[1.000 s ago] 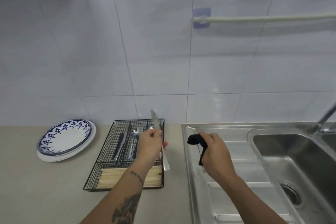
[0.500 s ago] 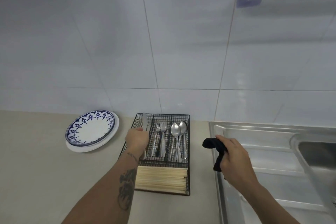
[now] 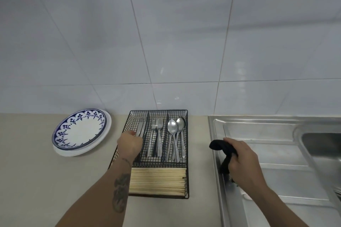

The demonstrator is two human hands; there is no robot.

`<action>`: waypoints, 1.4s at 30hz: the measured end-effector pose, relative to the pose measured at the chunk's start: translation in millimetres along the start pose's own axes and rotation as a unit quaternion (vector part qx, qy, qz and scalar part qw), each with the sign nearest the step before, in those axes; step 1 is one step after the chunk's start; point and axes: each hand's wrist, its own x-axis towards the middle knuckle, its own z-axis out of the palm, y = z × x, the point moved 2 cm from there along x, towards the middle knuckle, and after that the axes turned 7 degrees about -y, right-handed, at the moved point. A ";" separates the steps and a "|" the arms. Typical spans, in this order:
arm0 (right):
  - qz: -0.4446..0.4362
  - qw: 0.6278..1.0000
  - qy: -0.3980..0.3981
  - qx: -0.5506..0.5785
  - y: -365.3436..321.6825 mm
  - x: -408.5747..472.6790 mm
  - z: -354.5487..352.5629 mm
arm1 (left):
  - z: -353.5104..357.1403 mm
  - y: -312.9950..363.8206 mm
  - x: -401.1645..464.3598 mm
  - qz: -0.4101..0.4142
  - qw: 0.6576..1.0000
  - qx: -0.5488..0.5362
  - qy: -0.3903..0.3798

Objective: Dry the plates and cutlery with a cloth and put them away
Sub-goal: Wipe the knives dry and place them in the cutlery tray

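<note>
A black wire cutlery tray (image 3: 186,153) stands on the beige counter. My left hand (image 3: 130,145) is over its left compartment, fingers still curled round the handle of a knife (image 3: 140,129) whose blade lies flat in that compartment. Forks (image 3: 156,134) fill the middle compartment and spoons (image 3: 175,134) the right one. Chopsticks (image 3: 156,180) lie across the tray's front section. My right hand (image 3: 241,160) grips a black cloth (image 3: 222,148) above the left edge of the steel drainboard. Stacked plates (image 3: 81,131), the top one blue-patterned, sit left of the tray.
A steel sink unit (image 3: 276,153) with drainboard and basin (image 3: 323,149) takes up the right side. A white tiled wall (image 3: 166,42) rises directly behind the counter. Beige countertop (image 3: 36,180) stretches to the left and front.
My left hand carried the knife from mid-air down into the tray's left compartment and laid it flat. The view swung left. My right hand kept its hold on the cloth.
</note>
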 end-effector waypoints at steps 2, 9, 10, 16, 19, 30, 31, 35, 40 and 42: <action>0.004 1.000 -0.006 0.004 2.0 -1.2 -2.3 | -0.8 8.4 -7.6 0.025 1.000 0.013 0.006; 0.008 1.000 0.009 0.022 0.3 -15.6 -23.4 | 30.1 49.6 -56.0 0.126 0.991 -0.007 -0.032; 0.006 1.000 0.014 0.022 2.1 -18.8 -28.1 | 38.8 54.2 -65.8 0.138 0.989 -0.017 -0.045; 0.042 0.999 0.030 0.000 27.1 -39.6 -63.2 | 115.5 63.4 -126.4 0.196 0.971 -0.018 -0.135; 0.066 0.997 0.029 -0.002 42.3 -47.4 -78.0 | 153.7 61.0 -147.6 0.192 0.964 0.026 -0.182; 0.088 0.996 0.016 -0.028 99.4 -39.2 -117.7 | 247.4 75.1 -180.6 0.235 0.932 0.245 -0.129; 0.088 0.996 0.012 -0.024 104.0 -36.1 -119.1 | 251.7 77.1 -181.5 0.241 0.928 0.260 -0.112; 0.087 0.996 0.004 -0.008 121.0 -27.0 -124.2 | 260.9 83.6 -181.8 0.225 0.924 0.295 -0.091; 0.081 0.997 0.007 0.020 133.2 -19.8 -126.7 | 263.1 85.6 -179.9 0.209 0.916 0.330 -0.085; 0.085 0.996 0.004 0.030 135.3 -18.5 -125.0 | 264.5 87.2 -179.8 0.204 0.914 0.339 -0.090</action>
